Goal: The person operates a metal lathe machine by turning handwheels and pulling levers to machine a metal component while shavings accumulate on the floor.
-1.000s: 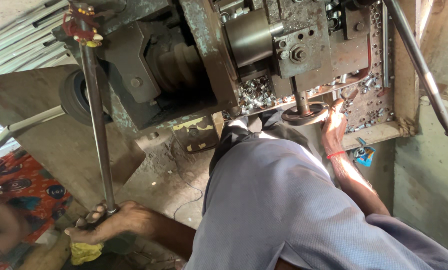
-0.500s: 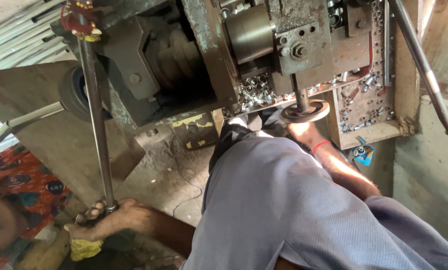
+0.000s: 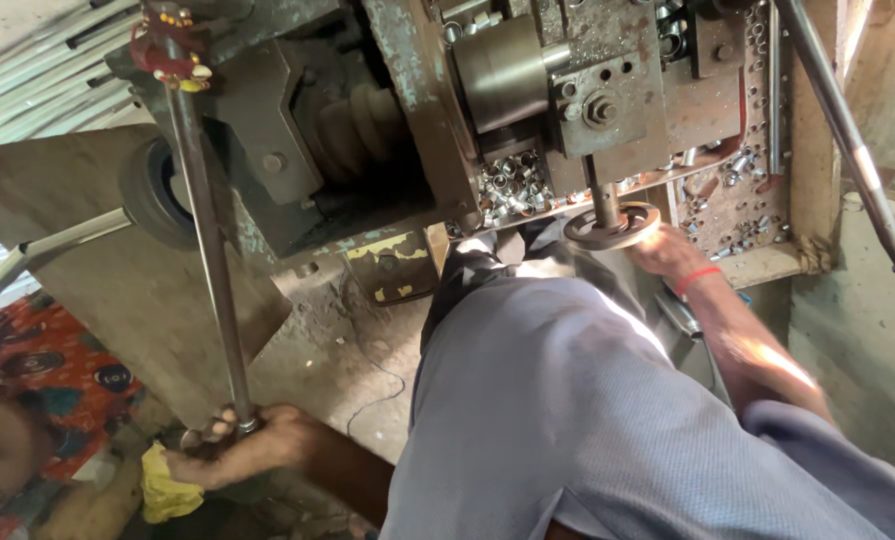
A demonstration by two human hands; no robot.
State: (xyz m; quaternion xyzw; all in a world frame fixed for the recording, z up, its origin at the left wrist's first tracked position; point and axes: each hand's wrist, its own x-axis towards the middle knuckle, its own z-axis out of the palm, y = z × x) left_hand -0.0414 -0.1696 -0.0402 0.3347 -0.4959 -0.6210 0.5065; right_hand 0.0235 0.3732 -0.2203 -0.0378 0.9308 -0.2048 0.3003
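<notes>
Left hand [image 3: 243, 450] has its fingers curled tight around the long, smooth steel lever rod [image 3: 208, 230]. Right hand [image 3: 668, 252] touches the round, rusty metal handwheel [image 3: 613, 225]; its finger spread is hidden.

Single head-worn view, looking steeply down, close over lap, machine [image 3: 528, 110] just ahead
</notes>
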